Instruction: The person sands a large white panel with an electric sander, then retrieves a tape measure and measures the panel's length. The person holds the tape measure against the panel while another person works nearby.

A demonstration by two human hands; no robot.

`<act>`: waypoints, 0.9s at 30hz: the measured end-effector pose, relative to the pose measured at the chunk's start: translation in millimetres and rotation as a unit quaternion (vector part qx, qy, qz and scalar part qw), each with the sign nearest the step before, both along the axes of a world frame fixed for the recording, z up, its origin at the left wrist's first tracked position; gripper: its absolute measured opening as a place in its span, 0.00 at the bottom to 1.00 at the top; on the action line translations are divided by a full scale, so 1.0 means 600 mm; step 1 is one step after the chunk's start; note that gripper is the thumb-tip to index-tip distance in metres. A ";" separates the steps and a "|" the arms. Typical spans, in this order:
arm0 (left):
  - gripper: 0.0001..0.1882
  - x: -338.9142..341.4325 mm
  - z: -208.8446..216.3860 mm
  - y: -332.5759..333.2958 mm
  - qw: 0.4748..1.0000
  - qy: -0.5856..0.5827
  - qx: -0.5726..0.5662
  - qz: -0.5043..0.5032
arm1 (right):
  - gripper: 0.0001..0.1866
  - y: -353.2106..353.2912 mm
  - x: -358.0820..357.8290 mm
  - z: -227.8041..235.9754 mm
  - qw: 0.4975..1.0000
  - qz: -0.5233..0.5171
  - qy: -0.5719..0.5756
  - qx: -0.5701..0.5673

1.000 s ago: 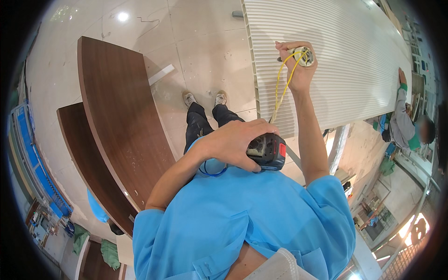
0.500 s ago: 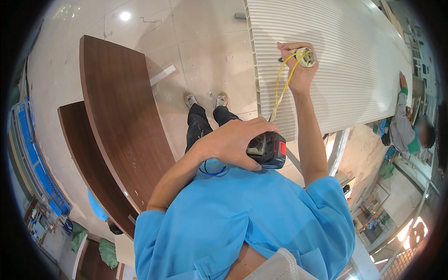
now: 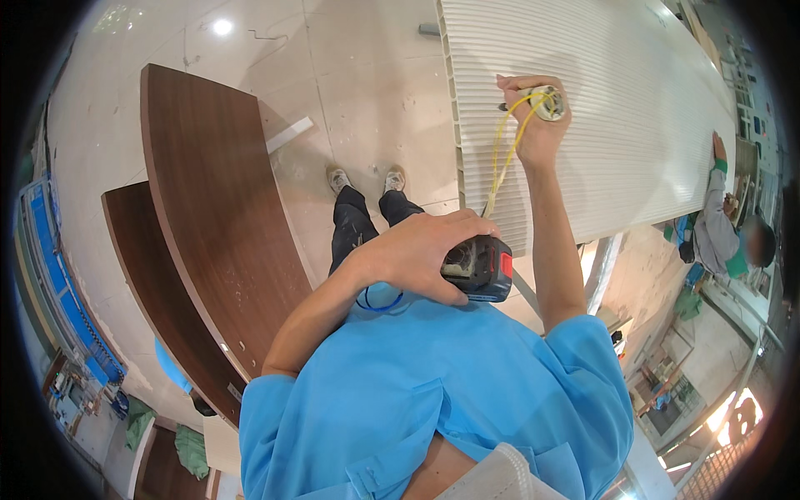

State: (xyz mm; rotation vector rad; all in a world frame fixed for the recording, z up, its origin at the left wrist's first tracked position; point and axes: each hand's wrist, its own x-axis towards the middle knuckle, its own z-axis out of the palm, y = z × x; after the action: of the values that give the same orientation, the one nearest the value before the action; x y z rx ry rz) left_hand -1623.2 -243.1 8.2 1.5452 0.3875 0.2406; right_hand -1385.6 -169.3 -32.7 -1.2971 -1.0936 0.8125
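Close to my chest, my left hand [image 3: 408, 254] wraps around a black battery pack [image 3: 487, 279] with a red button at its right end. Farther out, my right hand [image 3: 540, 137] is closed around a pale round tool [image 3: 547, 102], seen end-on, with a short dark tip poking out on its left side. Yellow wires [image 3: 497, 177] loop from the end of the tool down toward the battery pack. Where they meet the pack is hidden behind my left hand. Under my right hand lies a white ribbed panel [image 3: 617, 142], below the tool.
Two dark brown boards [image 3: 212, 192] stand at the left. A white strip [image 3: 290, 134] lies on the tiled floor [image 3: 375, 100] beyond them. At the far right a co-worker [image 3: 721, 221] in grey and green rests a hand at the panel's edge. Metal legs [image 3: 602, 275] show beneath the panel.
Almost nothing differs. My right hand with the tool has shifted very slightly to the right, and both hands keep their grips.
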 end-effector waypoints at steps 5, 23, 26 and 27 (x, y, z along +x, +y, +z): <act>0.47 0.001 -0.002 0.003 1.000 0.002 0.007 0.002 | 0.09 0.013 0.017 0.004 0.998 0.026 0.011 0.061; 0.47 0.001 -0.001 0.025 1.000 0.012 0.004 0.006 | 0.09 0.035 -0.002 -0.008 1.000 0.012 0.014 -0.007; 0.47 -0.001 0.001 0.026 1.000 0.003 0.004 0.008 | 0.08 0.035 -0.002 -0.004 1.000 0.015 0.013 0.013; 0.47 -0.001 0.002 0.026 1.000 0.004 0.000 0.006 | 0.09 0.036 0.003 0.001 0.999 0.019 0.005 0.036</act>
State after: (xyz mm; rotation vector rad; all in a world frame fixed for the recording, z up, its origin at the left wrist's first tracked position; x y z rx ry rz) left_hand -1624.1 -227.3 9.3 1.5434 0.4038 0.2445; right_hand -1383.7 -147.6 -31.9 -1.2137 -1.1332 0.7995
